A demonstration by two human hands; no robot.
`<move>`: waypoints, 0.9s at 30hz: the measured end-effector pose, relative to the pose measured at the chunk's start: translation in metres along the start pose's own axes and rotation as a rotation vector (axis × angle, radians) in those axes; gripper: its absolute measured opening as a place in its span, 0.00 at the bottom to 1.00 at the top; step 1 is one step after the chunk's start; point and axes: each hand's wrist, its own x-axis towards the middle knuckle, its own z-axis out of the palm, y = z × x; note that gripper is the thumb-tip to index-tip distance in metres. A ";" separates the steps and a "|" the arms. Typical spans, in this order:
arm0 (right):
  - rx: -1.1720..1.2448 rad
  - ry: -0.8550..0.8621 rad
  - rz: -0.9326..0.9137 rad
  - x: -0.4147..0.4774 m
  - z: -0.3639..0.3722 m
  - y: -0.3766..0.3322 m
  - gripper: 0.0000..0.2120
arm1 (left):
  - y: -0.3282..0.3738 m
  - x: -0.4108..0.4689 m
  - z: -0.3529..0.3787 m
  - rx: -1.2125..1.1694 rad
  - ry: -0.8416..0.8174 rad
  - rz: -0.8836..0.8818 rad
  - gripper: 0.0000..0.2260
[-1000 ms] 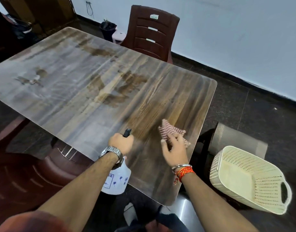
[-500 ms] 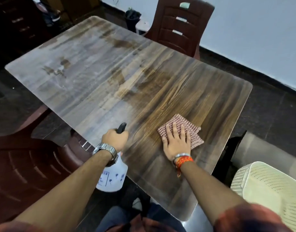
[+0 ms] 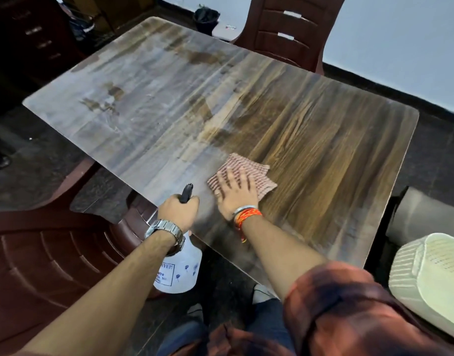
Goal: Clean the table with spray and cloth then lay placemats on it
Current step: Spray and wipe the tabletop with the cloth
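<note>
The wooden table (image 3: 310,140) fills the middle of the view; its left part looks dusty grey, its right part darker brown. My right hand (image 3: 236,195) lies flat, fingers spread, pressing a red-and-white checked cloth (image 3: 256,173) onto the table near its front edge. Just left of it, my left hand (image 3: 178,213) grips the black-topped handle of a white spray bottle (image 3: 178,274), which hangs beside and below the table edge. No placemats are recognisable.
A maroon plastic chair (image 3: 290,34) stands at the far side and another (image 3: 46,258) at the near left. A cream plastic basket (image 3: 431,281) sits at the right, with a pale roll-like object (image 3: 426,214) behind it. Dark drawers (image 3: 33,34) stand far left.
My right hand went from holding the bunched cloth to pressing it flat, then slid it left toward the bottle. The left hand kept the bottle at the table edge.
</note>
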 end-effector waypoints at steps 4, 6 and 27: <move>-0.019 -0.064 -0.193 -0.032 0.017 -0.070 0.26 | -0.024 0.001 -0.019 0.035 -0.031 0.048 0.12; 0.021 -0.016 -0.101 -0.047 0.020 -0.075 0.26 | -0.031 0.001 -0.025 0.063 -0.066 0.095 0.13; 0.154 0.175 0.641 -0.139 0.046 -0.075 0.27 | -0.054 -0.024 -0.042 0.081 -0.289 0.354 0.12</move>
